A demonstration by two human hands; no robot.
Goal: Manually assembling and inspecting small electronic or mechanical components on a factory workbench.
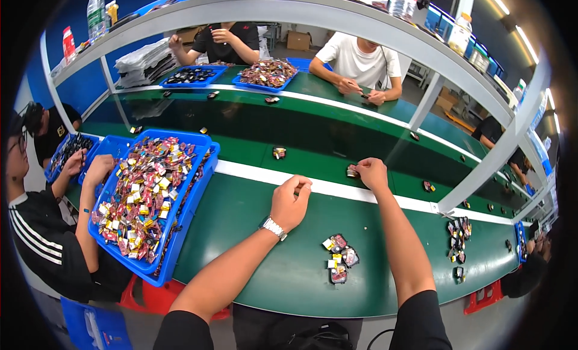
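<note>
My right hand (374, 173) reaches over the white rail to the green conveyor belt (241, 139). Its fingertips are closed at the edge of a small black part with a pinkish and pale label (353, 170). Curled above the white rail (265, 173), my left hand (291, 200) hides whatever its fingers hold, if anything. A silver watch is on that wrist. Between my forearms, a small cluster of black parts with red, white and yellow pieces (341, 257) lies on the green worktop (271, 253).
A heaped blue tray (158, 282) of colourful small parts stands left, beside a seated person. More parts (459, 238) lie on the worktop at right. Several single parts (279, 152) dot the belt. Across it, two people work near blue trays. A white shelf frame (475, 175) spans overhead.
</note>
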